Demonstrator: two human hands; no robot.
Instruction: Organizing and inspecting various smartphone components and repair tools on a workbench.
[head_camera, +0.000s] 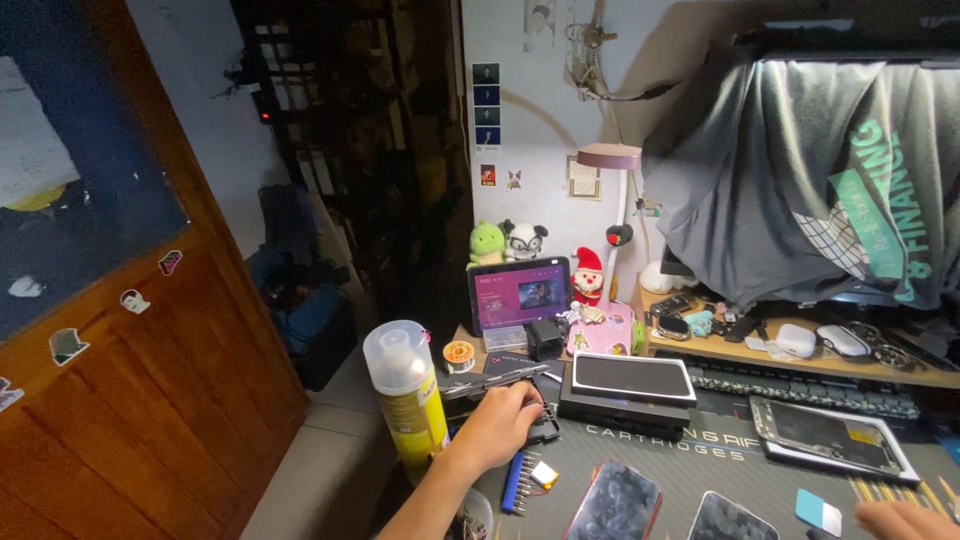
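Your left hand (497, 420) is clamped on the tweezers (497, 380): light, stiff, sharp-tipped, so pinch mid-shaft. Right hand (905, 520) at near right edge, grip unclear.

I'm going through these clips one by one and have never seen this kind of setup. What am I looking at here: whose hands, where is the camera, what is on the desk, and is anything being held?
There is no machine here. The single picture comes from a camera on a person's head, looking down at their own desk. Their left hand reaches to the left part of the dark work mat, resting on small tools beside a yellow spray can; whether it grips one I cannot tell. Only the edge of the right hand shows at the bottom right, apparently holding nothing. On the mat lie two phones, a flat black box and a detached phone screen. Behind stand a small lit tablet, plush toys and a cloth-covered monitor.
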